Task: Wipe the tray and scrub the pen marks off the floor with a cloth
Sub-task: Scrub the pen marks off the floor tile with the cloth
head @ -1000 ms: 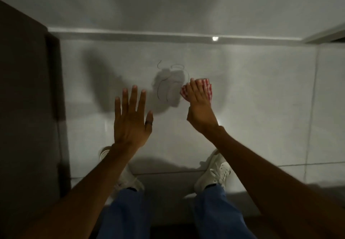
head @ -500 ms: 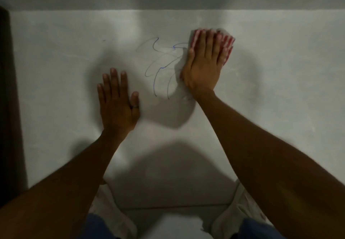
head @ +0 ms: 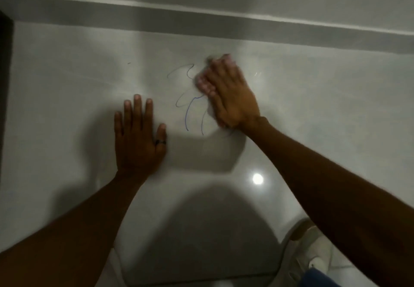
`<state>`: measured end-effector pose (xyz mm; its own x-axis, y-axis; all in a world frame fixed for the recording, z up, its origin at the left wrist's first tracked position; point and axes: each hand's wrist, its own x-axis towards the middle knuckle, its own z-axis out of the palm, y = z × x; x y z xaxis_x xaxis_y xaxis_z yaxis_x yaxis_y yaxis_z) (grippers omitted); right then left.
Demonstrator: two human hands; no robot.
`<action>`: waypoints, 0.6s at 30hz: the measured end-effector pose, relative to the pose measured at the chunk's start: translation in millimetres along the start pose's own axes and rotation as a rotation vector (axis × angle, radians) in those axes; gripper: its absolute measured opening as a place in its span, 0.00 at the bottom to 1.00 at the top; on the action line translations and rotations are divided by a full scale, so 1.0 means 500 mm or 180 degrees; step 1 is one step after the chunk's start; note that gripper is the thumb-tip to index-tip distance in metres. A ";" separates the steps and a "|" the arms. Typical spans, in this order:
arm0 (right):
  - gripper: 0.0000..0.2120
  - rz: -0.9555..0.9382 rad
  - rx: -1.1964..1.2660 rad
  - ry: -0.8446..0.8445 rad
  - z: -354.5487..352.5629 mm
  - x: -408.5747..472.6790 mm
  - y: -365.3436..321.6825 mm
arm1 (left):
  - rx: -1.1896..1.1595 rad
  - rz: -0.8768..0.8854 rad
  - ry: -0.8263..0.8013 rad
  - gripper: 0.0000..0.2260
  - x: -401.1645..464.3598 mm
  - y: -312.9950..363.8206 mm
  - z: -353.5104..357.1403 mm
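From the head view we see thin blue pen marks (head: 188, 105) looping on the glossy pale floor (head: 313, 111), our right hand (head: 226, 94) blurred, pressed flat on a barely visible cloth (head: 200, 80) over their right edge, our left hand (head: 137, 136) spread flat, ringed thumb, just left of them.

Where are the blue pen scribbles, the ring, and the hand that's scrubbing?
pen marks (head: 186, 116): head view, on the long blue stroke on the floor.
ring (head: 160, 142): head view, on the dark band around the left thumb.
right hand (head: 228, 94): head view, on the back of the blurred hand.
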<state>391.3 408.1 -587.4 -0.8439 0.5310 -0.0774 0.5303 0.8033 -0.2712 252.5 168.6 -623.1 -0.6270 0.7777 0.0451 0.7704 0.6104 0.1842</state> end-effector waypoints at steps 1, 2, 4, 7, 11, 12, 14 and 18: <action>0.28 0.0531 0.0104 0.0106 -0.007 0.000 0.000 | -0.0042 -0.0001 0.0012 0.31 -0.001 -0.001 0.000; 0.29 0.0854 0.0113 0.0194 -0.007 -0.003 -0.012 | -0.0070 -0.0002 0.0040 0.31 0.000 -0.002 0.000; 0.31 0.0207 -0.0155 0.0009 0.010 -0.033 -0.041 | -0.0081 0.0018 0.0080 0.31 0.001 -0.005 0.004; 0.29 -0.0347 -0.0198 0.0041 0.018 -0.072 -0.016 | -0.0053 0.0029 0.0075 0.31 0.002 -0.006 0.007; 0.30 -0.0113 -0.0374 -0.0127 0.033 -0.128 -0.041 | -0.0092 0.0026 0.0097 0.31 0.001 -0.004 0.006; 0.30 -0.0601 -0.0445 -0.0254 0.039 -0.145 -0.034 | -0.0099 0.0021 0.0091 0.31 0.001 -0.003 0.004; 0.29 -0.0550 -0.0365 -0.0095 0.038 -0.154 -0.008 | -0.0130 -0.0012 0.0047 0.31 0.002 -0.003 -0.002; 0.30 0.0139 -0.0438 -0.0146 0.055 -0.167 -0.054 | -0.0165 -0.0040 0.0028 0.31 0.002 0.004 -0.007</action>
<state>445.3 334.6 -599.9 -0.8209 0.5558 -0.1310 0.5701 0.8107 -0.1327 253.0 170.1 -619.5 -0.6377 0.7686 0.0512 0.7556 0.6112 0.2354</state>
